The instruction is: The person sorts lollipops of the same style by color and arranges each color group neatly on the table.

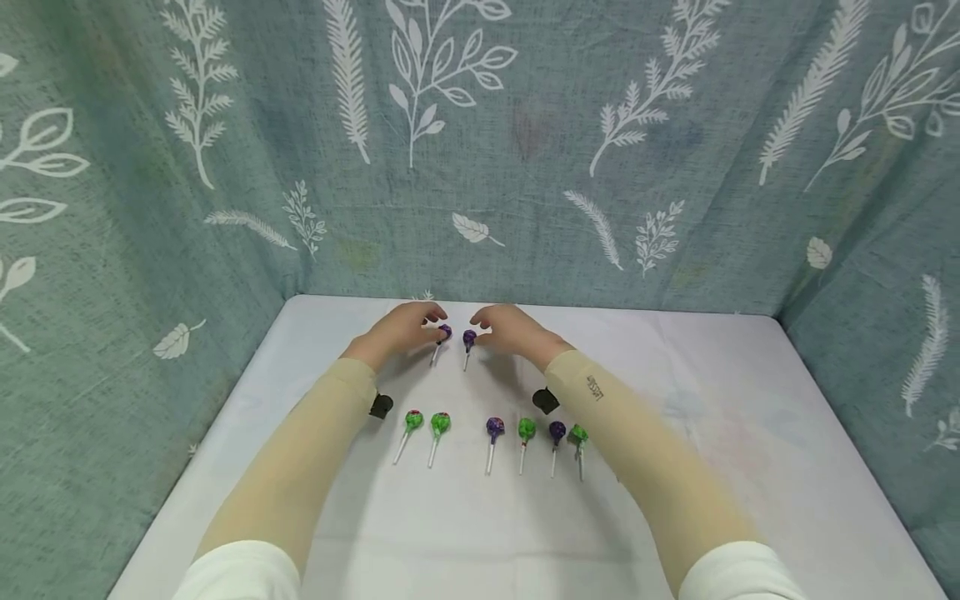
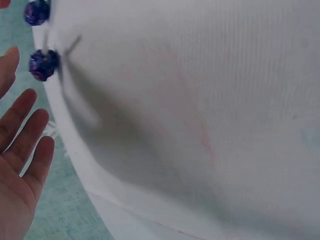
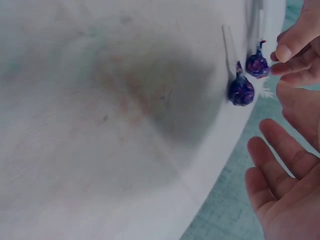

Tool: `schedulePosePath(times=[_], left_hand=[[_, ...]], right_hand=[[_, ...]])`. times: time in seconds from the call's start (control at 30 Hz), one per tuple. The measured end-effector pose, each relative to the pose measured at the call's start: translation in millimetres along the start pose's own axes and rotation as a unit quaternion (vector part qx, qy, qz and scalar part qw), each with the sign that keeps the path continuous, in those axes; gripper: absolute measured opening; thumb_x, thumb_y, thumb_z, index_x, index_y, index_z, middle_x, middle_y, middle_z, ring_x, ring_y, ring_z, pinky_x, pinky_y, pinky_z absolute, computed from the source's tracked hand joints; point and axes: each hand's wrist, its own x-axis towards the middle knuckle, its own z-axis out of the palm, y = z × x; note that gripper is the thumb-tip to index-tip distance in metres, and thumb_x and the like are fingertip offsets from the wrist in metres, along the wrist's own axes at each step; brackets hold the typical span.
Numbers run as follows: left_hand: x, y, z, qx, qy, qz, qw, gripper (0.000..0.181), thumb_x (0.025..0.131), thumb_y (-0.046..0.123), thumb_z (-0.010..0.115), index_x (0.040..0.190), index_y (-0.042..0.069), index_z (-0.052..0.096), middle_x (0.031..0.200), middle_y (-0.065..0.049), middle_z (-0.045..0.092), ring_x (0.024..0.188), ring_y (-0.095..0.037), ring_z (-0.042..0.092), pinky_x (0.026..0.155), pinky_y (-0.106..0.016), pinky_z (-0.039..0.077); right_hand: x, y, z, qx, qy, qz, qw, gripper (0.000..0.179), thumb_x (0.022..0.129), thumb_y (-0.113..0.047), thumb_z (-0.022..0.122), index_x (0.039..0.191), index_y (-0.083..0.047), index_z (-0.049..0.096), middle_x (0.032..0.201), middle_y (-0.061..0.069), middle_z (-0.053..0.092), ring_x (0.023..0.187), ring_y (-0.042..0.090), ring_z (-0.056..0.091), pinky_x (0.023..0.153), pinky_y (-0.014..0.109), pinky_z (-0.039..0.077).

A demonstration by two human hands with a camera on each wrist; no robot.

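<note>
Two purple-wrapped lollipops lie near the back of the white table, sticks toward the front: a left one (image 1: pixel 445 332) and a right one (image 1: pixel 469 338). My left hand (image 1: pixel 405 327) is beside the left lollipop, its fingertips right at the candy head in the head view. Beside the other lollipop (image 3: pixel 241 92) is my right hand (image 1: pixel 513 329), its fingers (image 3: pixel 282 182) spread and relaxed. Fingers of the left hand (image 2: pixel 22 145) are likewise apart, with nothing gripped between them. Both palms face inward, toward the pair.
Nearer the front is a row of lollipops, including green ones (image 1: pixel 440 422) on the left and a purple one (image 1: pixel 495 427) in the middle. My right sleeve (image 1: pixel 637 433) partly covers the row's right end. A leaf-patterned curtain (image 1: pixel 525 233) stands behind the table (image 1: pixel 712 358).
</note>
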Motion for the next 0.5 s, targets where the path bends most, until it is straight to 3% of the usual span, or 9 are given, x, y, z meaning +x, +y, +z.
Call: schedulePosePath(times=[0.23, 0.5], left_hand=[[-15.6, 17.8, 0.6, -0.022, 0.029, 0.036, 0.9987, 0.040, 0.084, 0.038, 0.063, 0.119, 0.019, 0.056, 0.116, -0.001, 0.056, 0.107, -0.020, 0.049, 0.089, -0.041, 0.040], [-34.8, 46.0, 5.6, -0.030, 0.022, 0.061, 0.9975, 0.046, 0.083, 0.042, 0.062, 0.121, 0.017, 0.055, 0.118, 0.001, 0.055, 0.111, -0.024, 0.048, 0.091, -0.043, 0.040]], right_hand=[[-42.2, 12, -5, 0.027, 0.028, -0.030, 0.9988, 0.041, 0.086, -0.033, 0.061, 0.123, -0.018, 0.055, 0.116, 0.003, 0.058, 0.106, 0.016, 0.053, 0.087, 0.031, 0.043], [-83.3, 23, -5, 0.039, 0.057, -0.019, 0.9974, 0.037, 0.085, -0.035, 0.062, 0.120, -0.023, 0.058, 0.116, -0.008, 0.057, 0.104, 0.013, 0.052, 0.085, 0.028, 0.043]])
